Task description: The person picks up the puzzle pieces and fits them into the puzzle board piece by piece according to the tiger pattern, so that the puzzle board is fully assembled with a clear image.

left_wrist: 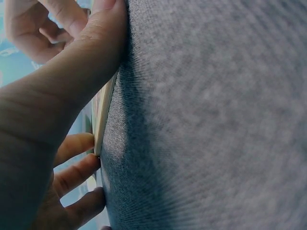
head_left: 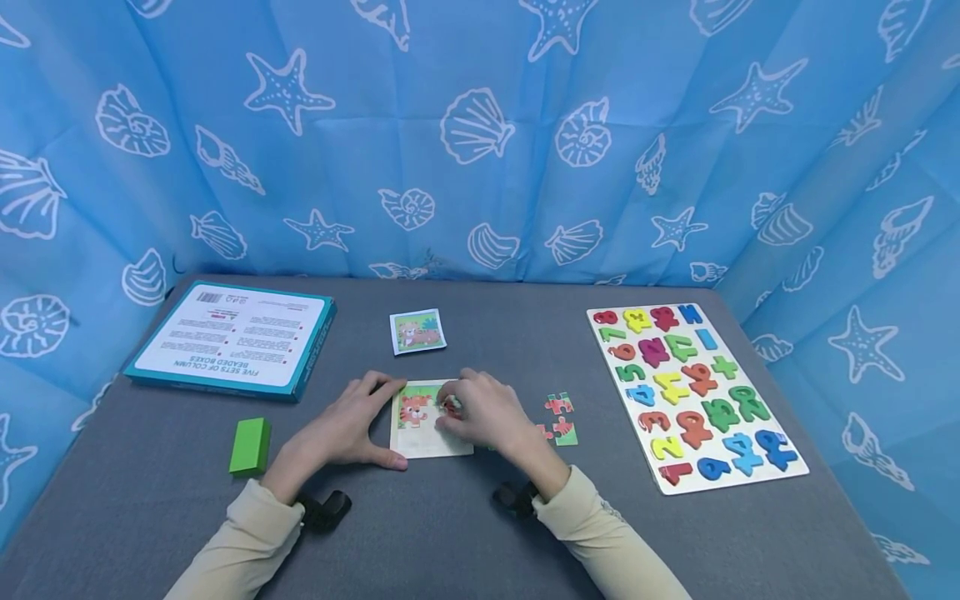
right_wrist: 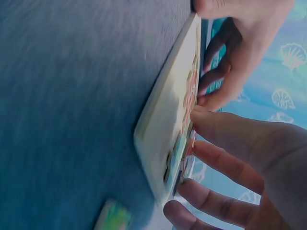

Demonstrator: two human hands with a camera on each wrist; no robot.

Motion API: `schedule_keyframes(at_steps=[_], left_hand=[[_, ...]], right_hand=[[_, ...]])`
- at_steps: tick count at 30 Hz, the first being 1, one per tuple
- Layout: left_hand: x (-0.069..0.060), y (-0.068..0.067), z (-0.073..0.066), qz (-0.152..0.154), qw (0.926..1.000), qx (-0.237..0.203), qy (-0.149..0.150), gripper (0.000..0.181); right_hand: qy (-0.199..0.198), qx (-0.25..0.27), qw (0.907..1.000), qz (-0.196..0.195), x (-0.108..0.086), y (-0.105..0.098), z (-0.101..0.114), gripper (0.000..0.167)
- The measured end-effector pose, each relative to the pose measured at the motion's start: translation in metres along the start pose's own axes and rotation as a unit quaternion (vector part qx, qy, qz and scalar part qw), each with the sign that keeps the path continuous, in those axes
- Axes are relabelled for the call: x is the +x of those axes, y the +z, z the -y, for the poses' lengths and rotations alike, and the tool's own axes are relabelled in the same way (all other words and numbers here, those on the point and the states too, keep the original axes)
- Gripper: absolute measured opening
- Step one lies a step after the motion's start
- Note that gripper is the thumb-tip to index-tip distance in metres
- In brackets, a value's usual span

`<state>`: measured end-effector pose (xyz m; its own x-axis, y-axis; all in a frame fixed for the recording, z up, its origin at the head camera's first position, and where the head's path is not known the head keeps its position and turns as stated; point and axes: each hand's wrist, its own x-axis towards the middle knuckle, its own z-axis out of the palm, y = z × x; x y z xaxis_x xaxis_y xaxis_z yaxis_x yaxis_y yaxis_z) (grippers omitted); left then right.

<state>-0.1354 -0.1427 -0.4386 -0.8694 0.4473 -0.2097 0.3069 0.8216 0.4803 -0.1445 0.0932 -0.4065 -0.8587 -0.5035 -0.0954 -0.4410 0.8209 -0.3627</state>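
A small wooden puzzle board (head_left: 431,446) lies before me, with tiger picture pieces (head_left: 413,410) fitted at its left. My left hand (head_left: 341,429) steadies its left side, thumb at the near corner and fingers at the far one. The left wrist view shows those fingertips against the board's edge (left_wrist: 103,120). Over the board's right half, my right hand (head_left: 487,412) pinches a puzzle piece (head_left: 452,406) between thumb and fingers. In the right wrist view its fingertips meet at the board's picture side; the piece is mostly hidden by them.
Loose jigsaw pieces (head_left: 566,433) lie right of the board, and a picture card (head_left: 417,332) behind it. A green block (head_left: 250,447) and a flat teal-edged box (head_left: 232,342) are at left. A number-and-letter board (head_left: 693,400) lies at right. Patterned blue curtain (head_left: 480,200) hangs behind.
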Motion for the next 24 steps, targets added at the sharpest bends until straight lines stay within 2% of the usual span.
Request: schedule_keyframes(at_steps=[12,19,24], left_hand=[[-0.001,0.000,0.000,-0.003,1.0000,-0.003,0.001,0.115],[0.001,0.001,0.000,-0.002,1.0000,-0.001,0.003,0.115],[0.001,0.002,0.000,-0.003,1.0000,-0.003,0.003,0.115]], right_hand=[[-0.010,-0.033,0.9994,-0.001,0.010,0.013,0.016,0.028],[-0.009,-0.044,0.9990,-0.008,0.009,0.014,0.018,0.029],[-0.011,-0.042,0.9990,-0.007,0.010,0.013,0.018,0.023]])
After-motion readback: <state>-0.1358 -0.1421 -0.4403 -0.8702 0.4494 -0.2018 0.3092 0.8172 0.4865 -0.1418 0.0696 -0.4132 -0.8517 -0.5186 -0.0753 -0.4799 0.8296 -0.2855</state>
